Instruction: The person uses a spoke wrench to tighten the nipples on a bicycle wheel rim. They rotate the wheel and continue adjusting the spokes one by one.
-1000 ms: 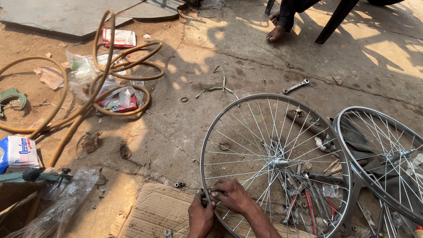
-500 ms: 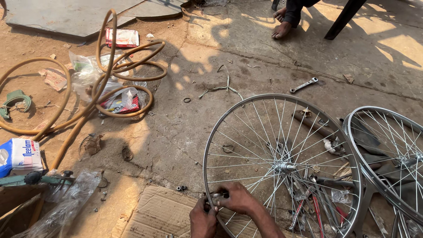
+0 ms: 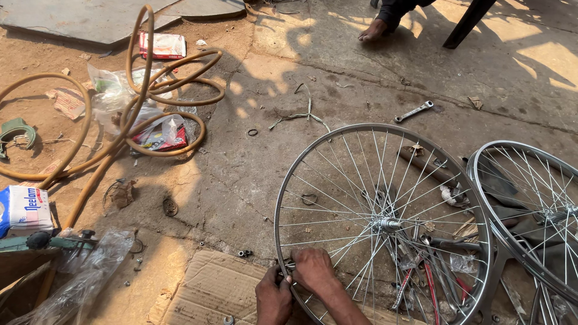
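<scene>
A silver spoked bicycle wheel lies flat on the concrete, its hub near the middle. Both my hands work at its near rim, low in the head view. My left hand pinches something small at the rim, too small to name. My right hand rests closed over the rim and the spoke ends beside it. A sheet of cardboard lies under my hands.
A second spoked wheel overlaps on the right, with red-handled tools beneath the spokes. A spanner lies beyond the wheel. A coiled tan hose, plastic bags and a small box lie left. Another person's foot rests at the top.
The view has shifted a little, so the wheel sits slightly further right and lower. My hands stay at the near rim, with the fingers shifting only a little.
</scene>
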`<state>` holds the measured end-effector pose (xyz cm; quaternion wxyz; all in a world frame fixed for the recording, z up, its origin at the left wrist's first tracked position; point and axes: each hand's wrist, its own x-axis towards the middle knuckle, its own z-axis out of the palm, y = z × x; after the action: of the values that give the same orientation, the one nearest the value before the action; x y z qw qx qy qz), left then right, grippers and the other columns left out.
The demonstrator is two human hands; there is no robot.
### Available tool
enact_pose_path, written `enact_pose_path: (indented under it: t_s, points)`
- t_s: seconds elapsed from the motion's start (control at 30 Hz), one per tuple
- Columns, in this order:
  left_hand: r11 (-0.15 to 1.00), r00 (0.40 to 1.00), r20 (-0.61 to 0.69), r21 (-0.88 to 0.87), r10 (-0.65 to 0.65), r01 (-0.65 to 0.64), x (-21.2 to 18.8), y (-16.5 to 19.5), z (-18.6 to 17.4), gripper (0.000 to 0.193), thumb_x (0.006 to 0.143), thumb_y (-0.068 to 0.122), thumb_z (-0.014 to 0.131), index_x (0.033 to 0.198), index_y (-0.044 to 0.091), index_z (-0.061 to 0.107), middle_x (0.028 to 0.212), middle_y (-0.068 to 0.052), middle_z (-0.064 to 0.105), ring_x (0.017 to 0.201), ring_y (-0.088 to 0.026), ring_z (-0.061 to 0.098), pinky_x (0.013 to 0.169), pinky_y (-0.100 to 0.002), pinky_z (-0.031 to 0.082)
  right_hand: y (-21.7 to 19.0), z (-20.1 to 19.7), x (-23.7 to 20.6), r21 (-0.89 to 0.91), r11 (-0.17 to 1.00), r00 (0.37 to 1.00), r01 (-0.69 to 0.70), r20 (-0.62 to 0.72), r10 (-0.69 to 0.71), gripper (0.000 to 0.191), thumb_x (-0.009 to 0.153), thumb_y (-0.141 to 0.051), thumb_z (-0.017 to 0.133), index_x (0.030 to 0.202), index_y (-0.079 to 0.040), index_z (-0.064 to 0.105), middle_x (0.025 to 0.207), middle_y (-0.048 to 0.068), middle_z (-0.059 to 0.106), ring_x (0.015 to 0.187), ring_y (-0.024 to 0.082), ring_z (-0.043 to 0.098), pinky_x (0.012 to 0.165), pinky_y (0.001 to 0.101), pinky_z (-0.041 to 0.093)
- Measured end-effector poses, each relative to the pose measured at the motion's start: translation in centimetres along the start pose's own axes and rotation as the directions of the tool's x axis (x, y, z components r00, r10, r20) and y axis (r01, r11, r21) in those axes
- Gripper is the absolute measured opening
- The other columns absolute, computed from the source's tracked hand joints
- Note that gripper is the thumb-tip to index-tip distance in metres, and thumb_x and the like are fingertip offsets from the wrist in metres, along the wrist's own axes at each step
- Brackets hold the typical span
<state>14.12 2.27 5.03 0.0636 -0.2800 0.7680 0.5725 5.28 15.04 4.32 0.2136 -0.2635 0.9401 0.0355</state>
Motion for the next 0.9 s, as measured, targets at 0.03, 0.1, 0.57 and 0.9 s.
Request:
enact_pose_path:
  t_s: [0.03, 0.1, 0.57, 0.9]
  points:
    - [1.0, 1.0, -0.003, 0.002, 0.021, -0.021, 0.0, 0.0, 0.0, 0.036, 0.084, 0.013, 0.073, 0.119, 0.004, 0.07, 0.084, -0.013, 0.079, 0.079, -0.026, 0.078, 0.078, -0.039, 0.058, 0.3, -0.6, -0.5, 0.226, 0.974, 1.0, -0.007, 0.011, 0.005, 0.028, 0.09, -0.003, 0.071, 0.117, -0.003, 0.064, 0.087, 0.008, 0.068, 0.077, 0.02, 0.066, 0.075, 0.0386, 0.059]
    - [0.999, 1.0, -0.002, 0.027, 0.023, -0.023, 0.0, 0.2, -0.1, 0.036, 0.084, 0.012, 0.073, 0.119, 0.005, 0.07, 0.083, -0.014, 0.079, 0.078, -0.027, 0.078, 0.078, -0.039, 0.058, 1.0, -1.8, -1.8, 0.622, 0.782, 1.0, -0.02, 0.028, 0.004, 0.044, 0.079, -0.014, 0.086, 0.117, -0.005, 0.064, 0.094, 0.004, 0.069, 0.085, 0.017, 0.065, 0.085, 0.0373, 0.053]
    - [1.0, 1.0, -0.004, 0.029, 0.006, -0.006, -0.1, -0.1, 0.0, 0.036, 0.083, 0.012, 0.074, 0.119, 0.005, 0.071, 0.082, -0.014, 0.079, 0.077, -0.026, 0.078, 0.076, -0.039, 0.058, -0.5, -0.9, -0.6, 0.022, 1.0, 0.999, 0.018, -0.04, -0.017, 0.017, 0.095, 0.006, 0.054, 0.105, -0.002, 0.065, 0.076, 0.008, 0.063, 0.066, 0.019, 0.063, 0.068, 0.0411, 0.058]
    - [1.0, 1.0, 0.001, 0.015, -0.001, 0.001, -0.5, 0.6, -0.2, 0.035, 0.082, 0.01, 0.075, 0.117, 0.004, 0.072, 0.08, -0.014, 0.079, 0.073, -0.024, 0.078, 0.072, -0.038, 0.059, 1.0, -3.2, -4.0, 0.497, 0.817, 0.925, 0.292, -0.363, -0.111, 0.019, 0.077, -0.018, 0.086, 0.083, -0.006, 0.073, 0.088, 0.007, 0.071, 0.075, 0.018, 0.067, 0.079, 0.046, 0.053]
